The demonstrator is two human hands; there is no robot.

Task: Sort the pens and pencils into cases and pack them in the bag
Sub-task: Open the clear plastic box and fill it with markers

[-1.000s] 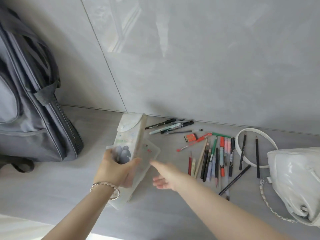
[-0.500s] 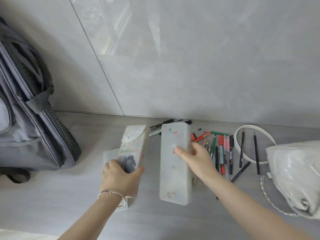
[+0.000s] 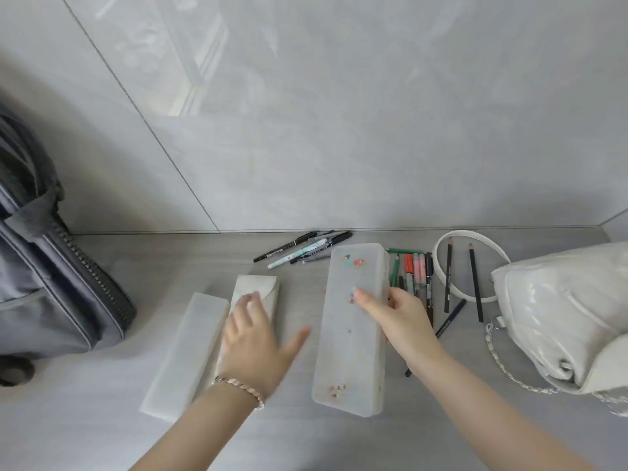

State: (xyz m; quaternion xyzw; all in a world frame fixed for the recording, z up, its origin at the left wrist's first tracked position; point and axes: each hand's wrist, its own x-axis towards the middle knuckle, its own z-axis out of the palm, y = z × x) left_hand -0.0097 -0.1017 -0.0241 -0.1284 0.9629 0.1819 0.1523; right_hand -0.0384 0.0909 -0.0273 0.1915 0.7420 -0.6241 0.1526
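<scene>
Three pale translucent cases lie on the grey surface. A long frosted case with small stickers (image 3: pixel 351 338) stands in the middle, and my right hand (image 3: pixel 394 316) grips its right edge with the thumb on top. My left hand (image 3: pixel 253 338), fingers spread and blurred, rests flat over a flap-top case (image 3: pixel 261 288). A plain flat case (image 3: pixel 185 351) lies just left of it. Black pens (image 3: pixel 299 248) lie by the wall. Coloured markers and pens (image 3: pixel 416 271) sit right of the long case, partly hidden by it. Dark pencils (image 3: pixel 475 283) lie further right.
A grey backpack (image 3: pixel 51 283) with a long zipper stands at the left. A white handbag (image 3: pixel 564 314) with a chain and looped white strap (image 3: pixel 441 273) lies at the right. A glossy tiled wall rises right behind the items.
My left hand let go of the flap-top case, which now lies flat beside the plain case, and opened over it. My right hand shifted the long case a little right.
</scene>
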